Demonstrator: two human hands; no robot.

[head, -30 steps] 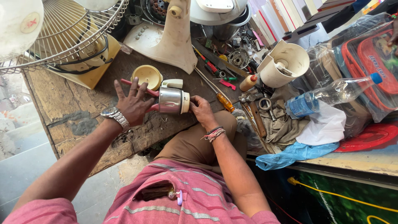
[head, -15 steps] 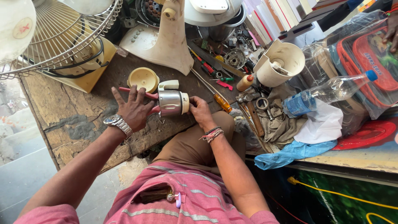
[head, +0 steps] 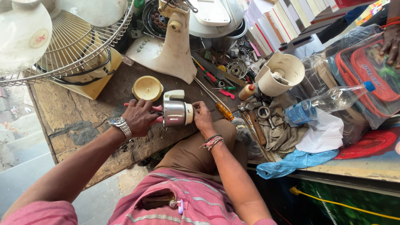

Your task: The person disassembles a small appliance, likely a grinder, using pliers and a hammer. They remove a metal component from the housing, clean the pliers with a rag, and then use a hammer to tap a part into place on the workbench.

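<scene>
Steel mixer jar is held on its side over the wooden workbench, between both hands. The left hand is closed around a pink-handled tool (only the handle tip shows) at the jar's open end. The right hand is wrapped on the cream base end, fingers curled. A yellow lid lies just beyond.

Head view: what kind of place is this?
Probably a small appliance repair stall: a cluttered wooden bench with screwdrivers, a fan grille and a mixer stand. Both hands hold a steel mixer jar.
</scene>
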